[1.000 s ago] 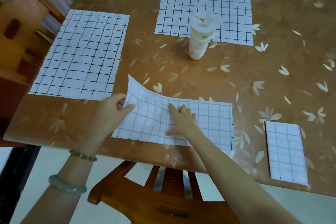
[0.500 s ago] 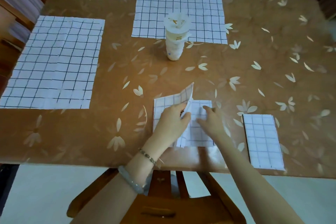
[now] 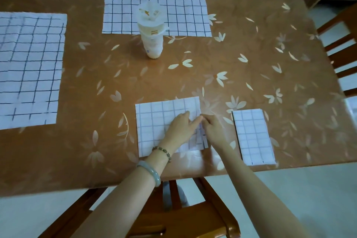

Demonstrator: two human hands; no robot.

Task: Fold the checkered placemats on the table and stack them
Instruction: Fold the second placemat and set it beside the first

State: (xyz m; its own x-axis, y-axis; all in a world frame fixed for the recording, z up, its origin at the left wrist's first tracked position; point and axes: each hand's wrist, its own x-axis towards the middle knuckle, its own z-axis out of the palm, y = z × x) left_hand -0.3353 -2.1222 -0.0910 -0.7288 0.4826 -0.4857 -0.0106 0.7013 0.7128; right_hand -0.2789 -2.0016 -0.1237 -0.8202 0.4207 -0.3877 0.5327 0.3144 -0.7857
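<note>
Head view: progress stood at roughly one mat finished and one half done, as I judged it. A folded placemat (image 3: 253, 137) lay near the front right edge of the table (image 3: 251, 54), a narrow rectangle with its long axis running away from the person, slightly tilted. The placemat in work (image 3: 154, 123) lay flat near the front edge, just left of it and apart from it. It was doubled over once, with its longer side running left to right and what looked like its free edges on the right. The left hand (image 3: 180, 129) rested flat on it, fingers straight and pointing at that right edge. The right hand (image 3: 212, 130) met the same edge; whether it pinched the cloth or only touched it, I could not tell. Two mats remained spread out: the far placemat (image 3: 154, 4), wide side left to right, behind a plastic cup (image 3: 151, 31), and the left placemat (image 3: 29, 67). Another fold and the stacking were still to come.
</note>
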